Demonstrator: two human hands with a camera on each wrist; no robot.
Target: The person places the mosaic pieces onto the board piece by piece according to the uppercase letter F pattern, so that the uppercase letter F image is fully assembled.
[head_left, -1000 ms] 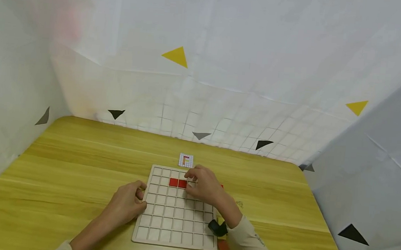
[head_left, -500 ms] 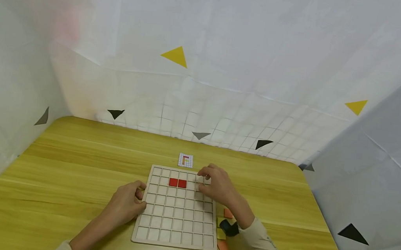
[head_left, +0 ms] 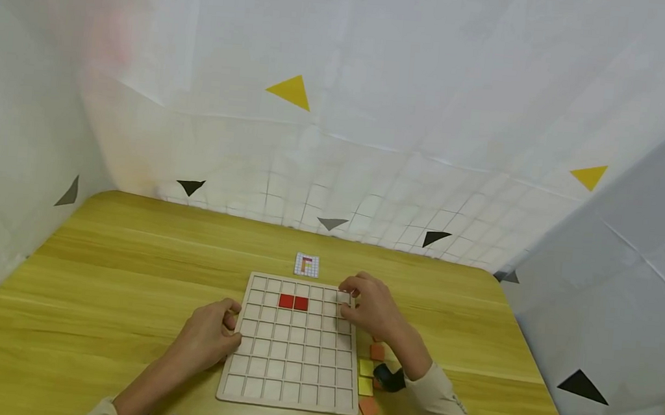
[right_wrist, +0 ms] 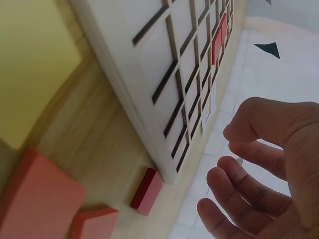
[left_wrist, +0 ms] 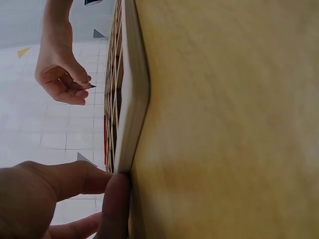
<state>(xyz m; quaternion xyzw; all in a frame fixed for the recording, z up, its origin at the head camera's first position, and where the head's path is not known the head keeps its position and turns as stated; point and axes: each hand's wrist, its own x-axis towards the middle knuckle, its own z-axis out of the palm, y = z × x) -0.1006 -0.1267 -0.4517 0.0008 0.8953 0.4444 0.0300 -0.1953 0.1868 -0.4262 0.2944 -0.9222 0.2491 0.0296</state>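
Note:
A pale wooden grid board (head_left: 293, 370) lies on the table, with two red square tiles (head_left: 294, 302) side by side in its second row from the far edge. At the board's left edge, my left hand (head_left: 205, 334) rests its thumb and fingertips against the rim; the left wrist view shows the thumb (left_wrist: 116, 201) right at the side. My right hand (head_left: 374, 308) hovers over the far right corner, loosely bent and holding nothing. Near that corner, the right wrist view shows another red tile (right_wrist: 147, 191) on the table.
Along the board's right side lie yellow tiles (head_left: 365, 386) and several orange tiles (head_left: 369, 408), partly hidden by the right wrist. Beyond the far edge is a small card (head_left: 307, 265) with a coloured grid pattern. A white sheet (head_left: 336, 156) stands behind the table.
My right hand has moved right, from beside the two red tiles to the board's far right corner, uncovering cells and side tiles. My left hand stays at the left edge.

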